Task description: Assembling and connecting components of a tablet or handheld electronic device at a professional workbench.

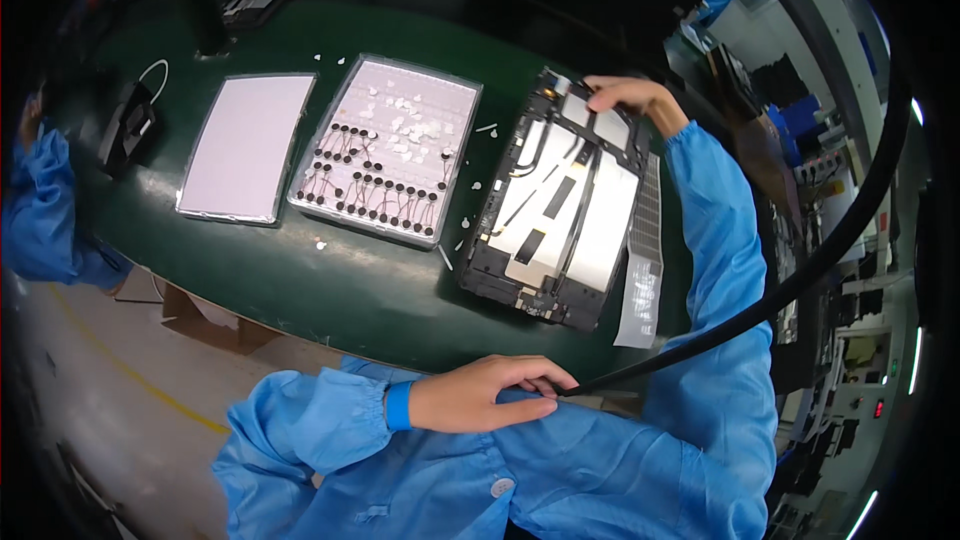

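An opened tablet (560, 205) lies tilted on the green table, its inner side up, showing silver battery panels, black strips and small boards. My right hand (630, 95) grips its far right corner, thumb on the top face and the other fingers partly hidden at the edge. Close to my body, my left hand (480, 395), with a blue band at the wrist, has curled fingers closed at the lower end of a thick black cable (720, 320). The cable runs up to the right across my right sleeve.
Left of the tablet stands a clear-rimmed tray (460, 145) with several small black round parts on wires and white bits. Beside it lies a white-covered tray (245, 145). A perforated white sheet (640, 300) sticks out by the tablet. Another person's blue sleeve (45, 200) is at far left.
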Tool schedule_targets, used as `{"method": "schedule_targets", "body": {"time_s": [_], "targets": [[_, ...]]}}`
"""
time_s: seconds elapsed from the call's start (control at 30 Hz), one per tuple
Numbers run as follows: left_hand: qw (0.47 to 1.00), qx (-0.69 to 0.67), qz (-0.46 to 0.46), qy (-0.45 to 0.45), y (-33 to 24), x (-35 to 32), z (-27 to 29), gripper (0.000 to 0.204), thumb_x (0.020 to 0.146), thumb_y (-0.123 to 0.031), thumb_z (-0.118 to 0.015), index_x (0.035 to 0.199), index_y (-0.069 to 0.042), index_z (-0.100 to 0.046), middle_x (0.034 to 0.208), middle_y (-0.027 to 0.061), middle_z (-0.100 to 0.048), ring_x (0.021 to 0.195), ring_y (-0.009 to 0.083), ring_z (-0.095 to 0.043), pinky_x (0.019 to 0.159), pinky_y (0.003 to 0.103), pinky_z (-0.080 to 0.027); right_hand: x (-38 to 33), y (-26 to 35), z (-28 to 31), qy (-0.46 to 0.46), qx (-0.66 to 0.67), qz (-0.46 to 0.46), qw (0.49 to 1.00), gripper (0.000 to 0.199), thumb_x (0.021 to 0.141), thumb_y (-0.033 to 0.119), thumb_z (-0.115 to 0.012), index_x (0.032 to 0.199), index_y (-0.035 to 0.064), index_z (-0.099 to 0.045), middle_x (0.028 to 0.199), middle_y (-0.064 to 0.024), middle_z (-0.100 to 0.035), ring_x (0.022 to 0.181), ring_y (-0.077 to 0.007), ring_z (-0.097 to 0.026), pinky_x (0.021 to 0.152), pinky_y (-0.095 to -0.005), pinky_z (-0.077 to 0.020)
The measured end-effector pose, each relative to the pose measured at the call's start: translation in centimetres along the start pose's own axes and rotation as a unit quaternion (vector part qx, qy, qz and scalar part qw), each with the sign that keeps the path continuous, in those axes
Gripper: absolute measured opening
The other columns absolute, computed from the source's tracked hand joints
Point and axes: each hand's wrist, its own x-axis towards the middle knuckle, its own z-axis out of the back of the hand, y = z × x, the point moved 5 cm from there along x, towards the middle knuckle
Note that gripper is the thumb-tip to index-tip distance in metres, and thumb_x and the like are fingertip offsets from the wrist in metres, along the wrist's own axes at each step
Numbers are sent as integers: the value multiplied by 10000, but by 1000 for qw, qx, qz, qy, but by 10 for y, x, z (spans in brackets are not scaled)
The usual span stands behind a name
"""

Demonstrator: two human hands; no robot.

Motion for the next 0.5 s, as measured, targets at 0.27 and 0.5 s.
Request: {"method": "schedule_targets", "body": {"time_s": [0.27,0.5], "targets": [[952,191,-229,-75,-128,-21,11,217,972,-150,-670,1164,-70,-732,1156,123,-723,1004,268,-709,881,359,-549,-86,34,-10,-286,-123,322,894,371,1007,331,-665,1261,65,-711,1095,-120,-734,1006,-168,-689,903,-295,-557],[778,507,-360,-84,-181,30,-27,191,1007,-262,-608,1130,-119,-641,1012,20,-706,803,214,-654,674,290,-480,-192,-39,-89,-312,245,255,882,319,1057,193,-582,1307,1,-636,1001,34,-694,719,-15,-505,595,-173,-379]]}}
